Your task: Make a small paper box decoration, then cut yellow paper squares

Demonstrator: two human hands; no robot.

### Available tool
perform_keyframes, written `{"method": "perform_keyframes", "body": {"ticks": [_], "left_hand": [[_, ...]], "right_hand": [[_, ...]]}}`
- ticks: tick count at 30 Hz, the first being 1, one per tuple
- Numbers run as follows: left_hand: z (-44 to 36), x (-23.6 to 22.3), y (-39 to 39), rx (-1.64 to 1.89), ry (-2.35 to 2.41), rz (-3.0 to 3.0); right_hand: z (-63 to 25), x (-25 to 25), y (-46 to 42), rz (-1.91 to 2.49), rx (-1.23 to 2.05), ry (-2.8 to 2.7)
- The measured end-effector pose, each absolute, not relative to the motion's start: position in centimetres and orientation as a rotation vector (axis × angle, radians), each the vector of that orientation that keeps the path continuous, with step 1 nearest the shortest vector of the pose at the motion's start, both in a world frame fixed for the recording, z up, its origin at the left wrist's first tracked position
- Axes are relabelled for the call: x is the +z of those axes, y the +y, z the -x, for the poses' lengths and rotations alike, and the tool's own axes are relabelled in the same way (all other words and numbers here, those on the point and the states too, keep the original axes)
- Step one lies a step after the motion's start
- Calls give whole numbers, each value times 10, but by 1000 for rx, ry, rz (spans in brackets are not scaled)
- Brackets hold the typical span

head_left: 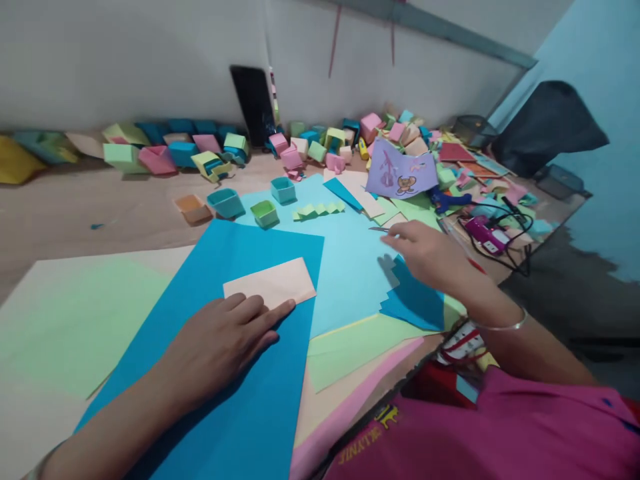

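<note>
My left hand (225, 340) lies flat with its fingers stretched out, pressing the lower edge of a pale pink paper strip (273, 280). That strip rests on a large blue sheet (200, 373). Over the right part of the table, my right hand (425, 253) is closed around scissors (379, 229). Only a thin pointed blade shows past the fingers; the rest is hidden. Beneath this hand lie dark blue paper pieces (415, 297) with a stepped edge, on a light blue sheet (345, 280).
Small folded paper boxes (226, 202) and a zigzag green strip (319, 211) sit beyond the sheets. Many coloured boxes line the wall beside a leaning phone (253, 103). A blue glue gun (447, 200) and a purple plug block with cable (487, 235) are at right.
</note>
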State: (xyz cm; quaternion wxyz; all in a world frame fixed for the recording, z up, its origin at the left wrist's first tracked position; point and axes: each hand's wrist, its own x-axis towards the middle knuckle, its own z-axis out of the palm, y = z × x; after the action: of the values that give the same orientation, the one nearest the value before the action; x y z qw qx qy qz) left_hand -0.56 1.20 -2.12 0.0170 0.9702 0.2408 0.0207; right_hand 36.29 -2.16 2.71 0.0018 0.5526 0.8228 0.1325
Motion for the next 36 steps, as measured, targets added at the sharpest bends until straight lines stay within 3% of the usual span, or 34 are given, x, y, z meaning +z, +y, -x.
{"method": "perform_keyframes", "body": {"ticks": [4,11,19,23,28,36], "left_hand": [[2,-21,5,98,929,-3046],[4,-20,3,151,1135,-3029],[5,-13,7,121,1372,-2908],[6,-10,3,112,1411,-2912],[6,-19,5,220,1331,-2843],[11,-36,8,494,1154,-2703]], "right_hand": [[-404,24,7,-1847,374,2324],[-402,16,28,-1751,251,2170],[-321,65,55,-1602,293,2914],[-262,31,67,-1378,318,3023],[-258,-18,64,-1288,414,3011],[-265,-23,58,-1259,371,3064]]}}
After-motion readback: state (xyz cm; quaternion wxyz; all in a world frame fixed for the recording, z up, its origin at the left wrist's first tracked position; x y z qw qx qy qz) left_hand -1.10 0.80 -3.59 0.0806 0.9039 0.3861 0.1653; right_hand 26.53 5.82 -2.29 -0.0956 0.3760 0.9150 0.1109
